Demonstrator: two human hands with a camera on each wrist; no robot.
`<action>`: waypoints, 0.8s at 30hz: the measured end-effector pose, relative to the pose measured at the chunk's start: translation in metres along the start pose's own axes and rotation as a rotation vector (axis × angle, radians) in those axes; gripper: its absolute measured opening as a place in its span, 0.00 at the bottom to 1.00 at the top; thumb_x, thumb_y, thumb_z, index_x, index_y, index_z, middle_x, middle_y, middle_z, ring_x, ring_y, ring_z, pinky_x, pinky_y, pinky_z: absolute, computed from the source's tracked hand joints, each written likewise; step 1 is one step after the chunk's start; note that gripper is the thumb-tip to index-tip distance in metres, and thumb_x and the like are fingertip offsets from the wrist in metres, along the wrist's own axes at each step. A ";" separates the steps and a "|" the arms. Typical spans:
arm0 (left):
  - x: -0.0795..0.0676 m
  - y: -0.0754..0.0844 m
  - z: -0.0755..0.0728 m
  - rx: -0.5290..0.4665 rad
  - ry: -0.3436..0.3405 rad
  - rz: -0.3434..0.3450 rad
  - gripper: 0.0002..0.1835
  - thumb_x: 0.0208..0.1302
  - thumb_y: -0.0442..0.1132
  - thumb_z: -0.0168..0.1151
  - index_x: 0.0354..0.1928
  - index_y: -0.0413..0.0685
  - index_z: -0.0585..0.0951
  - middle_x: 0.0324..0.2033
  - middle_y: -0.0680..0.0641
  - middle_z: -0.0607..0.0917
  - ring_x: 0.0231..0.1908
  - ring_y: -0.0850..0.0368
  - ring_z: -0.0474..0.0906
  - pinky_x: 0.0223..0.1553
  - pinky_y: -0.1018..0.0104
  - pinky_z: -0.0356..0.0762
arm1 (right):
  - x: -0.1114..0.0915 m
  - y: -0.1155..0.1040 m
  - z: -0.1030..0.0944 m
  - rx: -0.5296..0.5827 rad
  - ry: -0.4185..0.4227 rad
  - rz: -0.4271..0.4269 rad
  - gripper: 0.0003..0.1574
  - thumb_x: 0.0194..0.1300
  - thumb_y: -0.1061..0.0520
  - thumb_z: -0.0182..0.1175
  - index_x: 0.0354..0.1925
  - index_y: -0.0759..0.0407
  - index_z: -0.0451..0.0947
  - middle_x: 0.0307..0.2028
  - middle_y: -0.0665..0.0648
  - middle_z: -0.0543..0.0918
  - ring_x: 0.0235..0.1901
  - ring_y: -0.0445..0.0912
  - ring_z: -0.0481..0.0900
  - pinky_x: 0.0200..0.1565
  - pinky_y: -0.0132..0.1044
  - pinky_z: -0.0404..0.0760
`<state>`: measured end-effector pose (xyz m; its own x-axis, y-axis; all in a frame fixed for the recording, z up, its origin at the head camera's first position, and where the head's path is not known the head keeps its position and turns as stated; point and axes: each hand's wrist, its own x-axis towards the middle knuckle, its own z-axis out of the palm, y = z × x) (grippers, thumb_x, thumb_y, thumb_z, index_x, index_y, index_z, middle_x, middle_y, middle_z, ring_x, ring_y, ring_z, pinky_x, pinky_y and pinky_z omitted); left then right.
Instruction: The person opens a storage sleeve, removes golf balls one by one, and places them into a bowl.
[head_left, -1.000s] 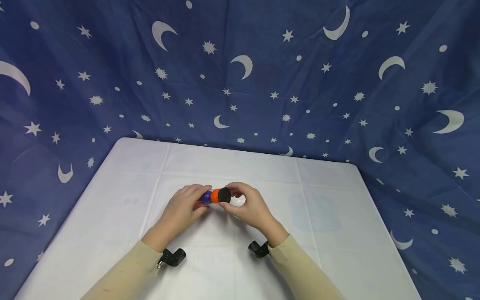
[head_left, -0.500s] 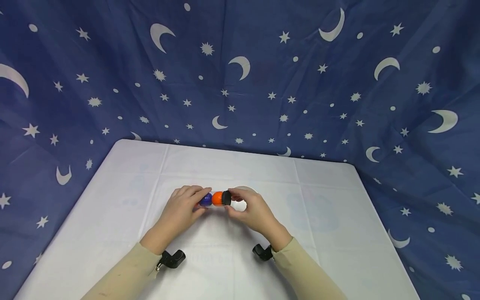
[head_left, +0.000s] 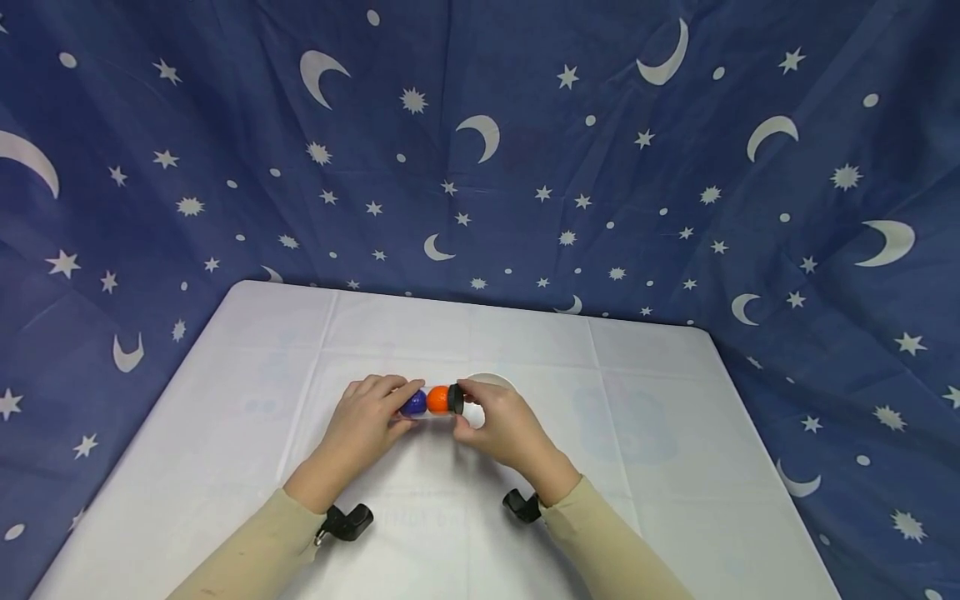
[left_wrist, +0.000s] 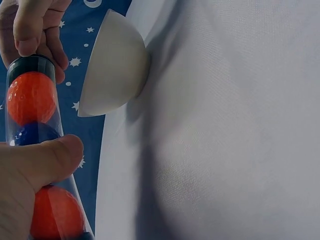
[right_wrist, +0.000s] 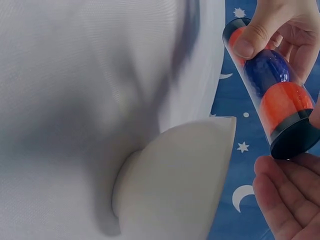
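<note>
My left hand [head_left: 363, 429] grips a clear tube [right_wrist: 256, 95] around its middle, with the thumb across it. Inside lie an orange ball [head_left: 438, 400], a blue ball [head_left: 414, 403] and another orange ball [left_wrist: 57, 212], in a row. A black cap [head_left: 456, 398] closes the right end, and a second black cap [right_wrist: 236, 25] shows at the left end. Thumb and fingers of my right hand [head_left: 506, 421] pinch the right cap at its edge. The tube is held roughly level, its right end pointing to the right hand.
A white bowl [left_wrist: 115, 65] stands upright on the white-covered table [head_left: 360, 325], just beyond and partly hidden by the right hand in the head view. Behind the table hangs a blue curtain [head_left: 525, 167] with moons and stars.
The tube's right end has swung from facing the head camera to pointing right. The right hand has shifted slightly right with the cap, and more of the bowl shows.
</note>
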<state>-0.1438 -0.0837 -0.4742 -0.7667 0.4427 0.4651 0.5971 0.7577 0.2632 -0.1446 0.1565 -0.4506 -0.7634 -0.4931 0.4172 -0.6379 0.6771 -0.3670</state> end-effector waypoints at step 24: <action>-0.005 -0.001 0.006 -0.022 0.015 -0.006 0.32 0.46 0.46 0.78 0.58 0.53 0.81 0.46 0.49 0.82 0.44 0.47 0.76 0.43 0.53 0.72 | -0.002 -0.005 0.005 0.026 -0.032 0.014 0.31 0.49 0.58 0.64 0.53 0.66 0.76 0.43 0.57 0.85 0.40 0.43 0.85 0.42 0.31 0.81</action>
<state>-0.1420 -0.0839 -0.4814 -0.7669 0.4306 0.4758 0.5975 0.7497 0.2845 -0.1402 0.1514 -0.4533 -0.7750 -0.5012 0.3850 -0.6291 0.6700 -0.3940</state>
